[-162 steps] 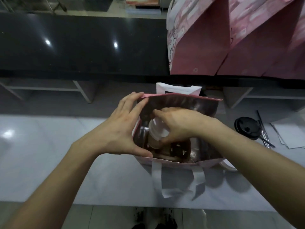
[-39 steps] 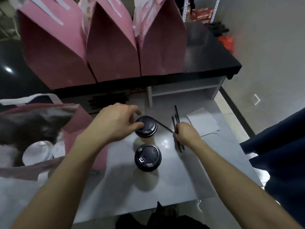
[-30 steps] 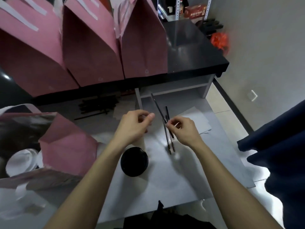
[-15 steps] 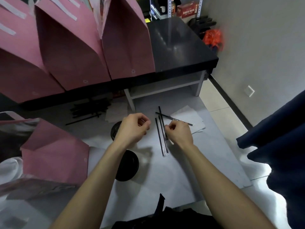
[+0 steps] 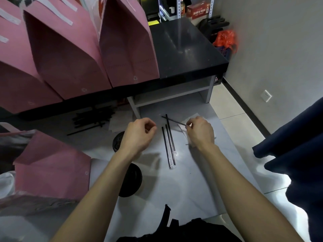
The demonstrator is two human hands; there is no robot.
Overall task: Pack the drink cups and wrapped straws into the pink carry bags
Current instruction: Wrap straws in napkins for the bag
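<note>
The right hand [image 5: 199, 132] pinches one straw [image 5: 174, 121], lifting it to pack. The left hand [image 5: 139, 135] hovers curled, holding nothing, by two straws [image 5: 168, 145] lying on the counter [image 5: 183, 189].

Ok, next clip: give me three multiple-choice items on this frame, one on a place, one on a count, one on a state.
1. Where do the two parallel wrapped straws lie?
A. between the two hands
B. inside the open bag
C. on the black counter

2. How many black-lidded cups show on the white table?
A. one
B. two
C. four

3. What is the right hand doing?
A. resting flat on the table
B. pinching the end of a straw
C. gripping a cup

Key: 1 A, they lie on the table between the left hand and the right. 2 B, one near cup, one partly behind the left wrist. 3 B, its fingertips close on the slanted straw's end.
</note>
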